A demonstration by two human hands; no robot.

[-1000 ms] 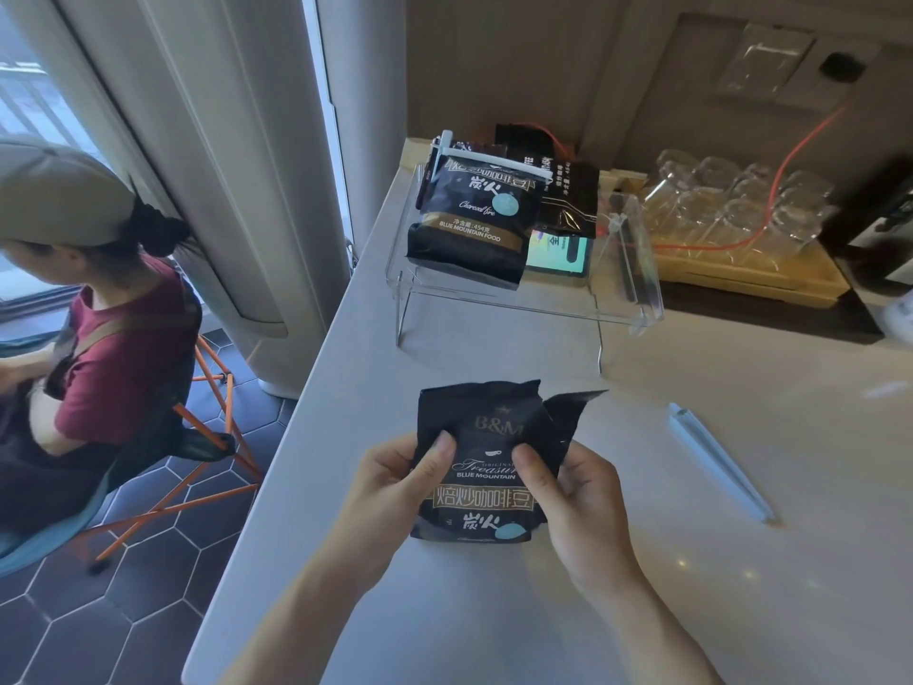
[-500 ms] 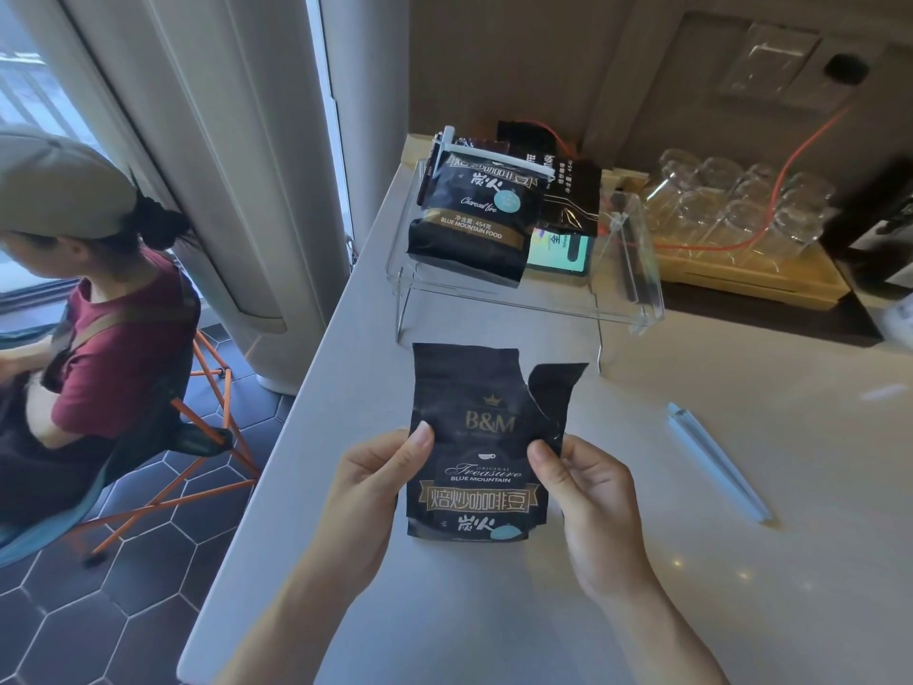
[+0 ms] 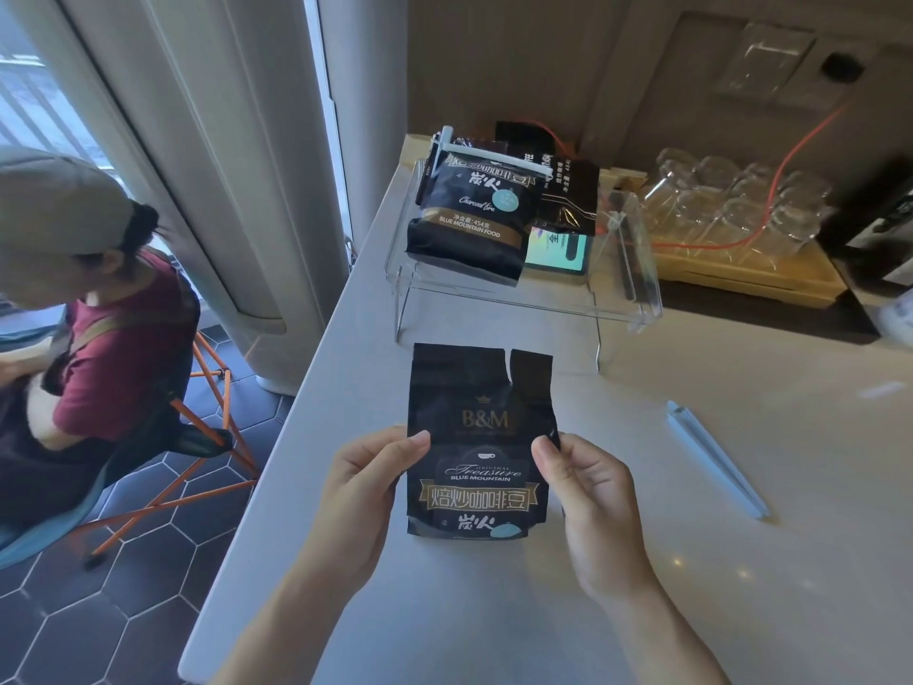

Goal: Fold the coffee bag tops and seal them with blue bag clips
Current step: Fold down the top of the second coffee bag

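A black coffee bag (image 3: 477,437) with gold lettering stands on the grey counter (image 3: 741,561), its torn top flat and unfolded. My left hand (image 3: 365,491) pinches its left edge and my right hand (image 3: 588,491) pinches its right edge, both at mid height. A pale blue bag clip (image 3: 716,459) lies loose on the counter to the right of my right hand. On a clear acrylic stand (image 3: 627,294) behind sits a second coffee bag (image 3: 474,220), its top closed by a pale clip (image 3: 494,155).
More dark packets (image 3: 568,195) and a small lit screen (image 3: 556,249) share the stand. A wooden tray of glasses (image 3: 741,215) sits at the back right. The counter's edge runs down the left; a seated person (image 3: 84,309) is beyond it.
The bag's crumpled top has been straightened up to full height. My thumbs moved from the bag's front to its side edges.
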